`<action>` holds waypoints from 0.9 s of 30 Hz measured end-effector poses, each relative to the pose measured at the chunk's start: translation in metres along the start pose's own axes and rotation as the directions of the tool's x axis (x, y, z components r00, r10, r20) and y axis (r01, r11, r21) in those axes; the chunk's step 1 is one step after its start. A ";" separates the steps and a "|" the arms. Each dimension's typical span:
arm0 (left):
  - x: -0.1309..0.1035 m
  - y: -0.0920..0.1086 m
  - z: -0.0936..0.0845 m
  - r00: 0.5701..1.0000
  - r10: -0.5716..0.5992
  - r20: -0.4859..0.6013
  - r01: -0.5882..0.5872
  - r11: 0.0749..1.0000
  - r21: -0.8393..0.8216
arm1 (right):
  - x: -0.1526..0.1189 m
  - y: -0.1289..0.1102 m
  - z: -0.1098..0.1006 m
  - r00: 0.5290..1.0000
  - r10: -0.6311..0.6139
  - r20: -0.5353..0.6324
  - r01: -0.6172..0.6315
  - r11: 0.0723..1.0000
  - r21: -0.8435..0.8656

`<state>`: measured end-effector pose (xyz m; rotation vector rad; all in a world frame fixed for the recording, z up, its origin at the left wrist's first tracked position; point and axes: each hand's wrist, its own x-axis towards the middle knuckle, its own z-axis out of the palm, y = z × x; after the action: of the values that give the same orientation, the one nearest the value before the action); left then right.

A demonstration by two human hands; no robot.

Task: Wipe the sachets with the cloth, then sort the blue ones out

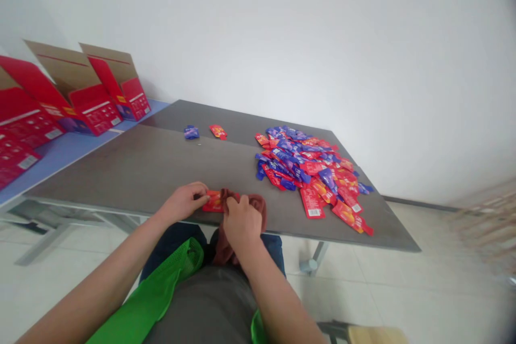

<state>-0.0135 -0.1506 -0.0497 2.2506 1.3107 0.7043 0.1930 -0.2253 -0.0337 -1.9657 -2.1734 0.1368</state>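
Observation:
At the table's front edge, my left hand (186,202) pinches the left end of a red and orange packet (213,201) that lies on the grey table. My right hand (242,219) is closed on a brown cloth (258,207), which rests over the packet's right part and hangs down over the edge toward my lap. A large heap of red and purple packets (302,158) lies to the right. Farther back sit a single purple packet (191,132) and a single red packet (218,131), a little apart.
Several open red cardboard boxes (135,98) stand in a row on a blue surface (80,148) at the left. A white wall rises behind the grey table (133,164). Part of a wooden seat (377,335) shows at the bottom right.

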 end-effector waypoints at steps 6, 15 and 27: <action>0.001 0.001 0.000 1.000 -0.024 -0.017 0.025 0.999 0.025 | 0.015 0.029 -0.018 0.987 0.144 -0.072 -0.148 0.987 -0.062; 0.000 0.001 0.002 1.000 0.015 0.002 -0.015 0.999 0.035 | 0.014 0.015 -0.005 0.996 0.088 -0.005 -0.088 0.996 -0.017; 0.000 0.006 0.003 1.000 0.013 0.011 -0.014 0.998 0.064 | 0.010 -0.011 -0.003 0.999 -0.036 0.002 0.036 0.999 0.031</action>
<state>-0.0079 -0.1533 -0.0480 2.3128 1.3319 0.6631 0.1823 -0.2168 -0.0274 -1.9096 -2.1937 0.1660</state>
